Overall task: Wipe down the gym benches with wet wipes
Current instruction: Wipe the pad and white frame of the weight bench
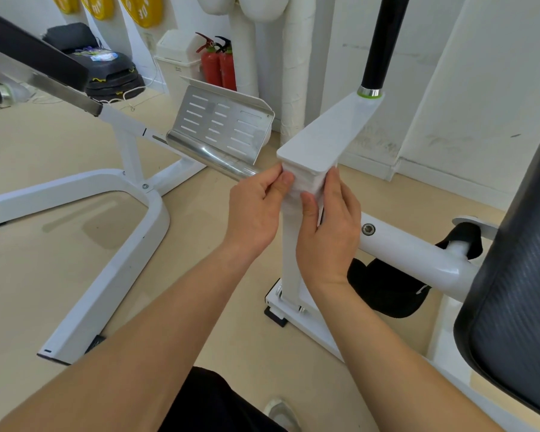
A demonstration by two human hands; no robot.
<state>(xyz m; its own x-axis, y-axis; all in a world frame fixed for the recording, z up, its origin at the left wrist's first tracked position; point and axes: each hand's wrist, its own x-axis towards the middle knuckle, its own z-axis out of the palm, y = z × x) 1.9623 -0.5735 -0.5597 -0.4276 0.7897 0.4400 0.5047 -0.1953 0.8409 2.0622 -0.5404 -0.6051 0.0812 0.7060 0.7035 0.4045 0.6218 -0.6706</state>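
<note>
Two hands meet at one white post (290, 260) near the middle, just under its flat top plate (321, 141). One white wipe (307, 182) is wrapped round the post there. The left hand (256, 210) pinches the wipe's left edge, its grip pressed together, thumb against fingers. The right hand (331, 226) curls round the post's right side, its grip holding the wipe against the post, thumb on the near face. One black bar (384, 42) rises from the plate's far end.

At right, one dark right pad (512, 275) stands by one white tube (412, 247) that joins the post. At left, one white frame (106, 213) carries one left pad (28, 48) and one slotted metal footplate (222, 126), tilted.

Far off by the wall stand two red extinguishers (211, 70), side by side, one white bin (176, 57), and one stack of black weights (113, 79) with one packet (102, 54) on top. Three yellow discs (141, 10) hang above. One shoe (281, 413) shows on the floor (44, 151) at the near edge.
</note>
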